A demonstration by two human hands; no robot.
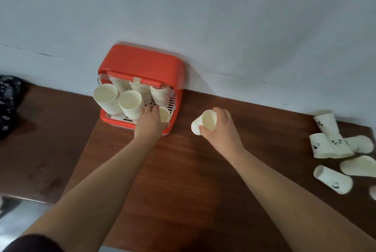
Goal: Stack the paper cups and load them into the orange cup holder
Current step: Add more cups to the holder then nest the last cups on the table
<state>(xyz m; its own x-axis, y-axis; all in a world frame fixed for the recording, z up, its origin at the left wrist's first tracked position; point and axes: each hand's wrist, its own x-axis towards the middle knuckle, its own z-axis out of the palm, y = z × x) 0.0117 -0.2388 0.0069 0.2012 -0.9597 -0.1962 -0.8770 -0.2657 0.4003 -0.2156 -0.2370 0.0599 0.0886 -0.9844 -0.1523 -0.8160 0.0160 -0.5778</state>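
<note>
Over wooden table [183,170], left hand [150,121] curls round a small cup [164,115] inside orange holder [142,62]; right hand [221,129] clasps tilted cup [205,122].

The orange cup holder [142,62] stands open-fronted at the far edge of the desk [183,170], with tall stacks of white paper cups [130,102] leaning inside. A single cup [164,114] sits in its near right corner. A tilted cup [203,122] is just right of the holder, and loose cups [333,146] lie tumbled far right.

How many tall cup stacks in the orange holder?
5 tall stacks of white paper cups in the orange plastic cup holder: front left, front middle, back left, back middle, back right. More may hide behind.
</note>
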